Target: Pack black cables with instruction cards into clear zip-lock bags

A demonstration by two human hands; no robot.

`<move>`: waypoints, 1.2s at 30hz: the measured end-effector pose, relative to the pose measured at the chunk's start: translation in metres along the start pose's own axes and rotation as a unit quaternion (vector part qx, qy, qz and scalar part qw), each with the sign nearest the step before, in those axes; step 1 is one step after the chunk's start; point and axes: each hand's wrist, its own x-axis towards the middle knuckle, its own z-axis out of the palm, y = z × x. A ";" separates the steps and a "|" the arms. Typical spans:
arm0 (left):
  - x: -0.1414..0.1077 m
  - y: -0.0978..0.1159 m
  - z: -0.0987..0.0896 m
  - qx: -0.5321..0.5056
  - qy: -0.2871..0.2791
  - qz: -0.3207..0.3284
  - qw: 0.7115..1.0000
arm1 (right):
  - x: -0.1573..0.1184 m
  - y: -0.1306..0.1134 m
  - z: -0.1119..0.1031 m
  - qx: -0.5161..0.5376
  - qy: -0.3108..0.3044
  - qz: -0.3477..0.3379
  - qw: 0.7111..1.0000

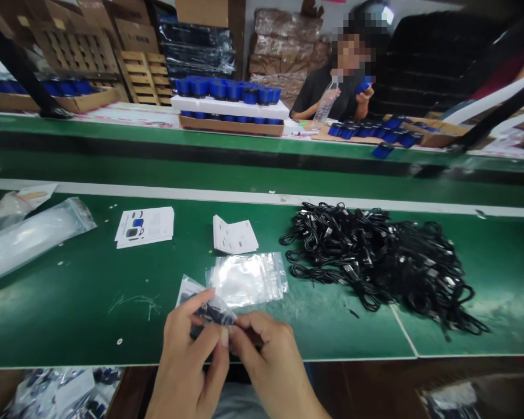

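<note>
A small clear bag [216,309] with a dark cable and a paper inside is held between both hands at the table's front edge. My left hand [192,343] grips its left and lower side, fingers bent around it. My right hand [266,355] pinches the bag's right end between thumb and forefinger. Just beyond lies a stack of clear zip bags [248,279], with folded leaflets [236,235] behind it. To the right spreads a large heap of black cables [367,250]. A stack of printed cards [146,227] sits to the left.
A large plastic bag [30,238] lies at the far left of the green table [91,314]. Below the front edge is a box of filled bags [70,393]. Across the table, a person [318,87] holds a blue item, near trays of blue pieces [218,90].
</note>
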 end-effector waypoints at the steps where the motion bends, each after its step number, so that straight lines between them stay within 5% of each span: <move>1: -0.001 0.001 0.000 0.002 0.001 0.012 1.000 | 0.002 0.001 0.001 0.056 -0.025 0.064 0.996; 3: -0.001 0.003 0.000 0.001 -0.003 0.030 1.000 | 0.005 0.004 0.004 0.121 -0.037 0.128 0.984; 7: 0.001 0.009 -0.001 -0.002 -0.010 0.055 0.998 | 0.007 0.011 0.006 0.032 0.063 0.059 0.996; 14: 0.011 0.008 -0.013 0.039 -0.020 0.101 0.994 | 0.012 0.007 -0.007 -0.002 -0.042 0.006 0.999; 19: 0.033 -0.006 -0.032 0.040 -0.211 -0.050 0.975 | 0.015 -0.003 -0.021 -0.048 -0.119 -0.022 0.991; 22: 0.041 -0.008 -0.034 -0.012 -0.290 -0.117 0.950 | 0.016 -0.005 -0.024 0.034 -0.150 -0.014 0.988; 27: 0.039 -0.009 -0.023 -0.078 -0.228 -0.196 0.951 | 0.011 -0.004 -0.027 0.110 -0.085 0.056 0.989; 32: 0.034 -0.002 -0.017 -0.227 -0.148 -0.250 0.930 | 0.008 -0.006 -0.030 -0.019 -0.043 0.006 0.999; 36: 0.035 -0.008 -0.020 -0.262 -0.139 -0.263 0.918 | 0.011 -0.008 -0.031 -0.042 -0.010 -0.014 0.999</move>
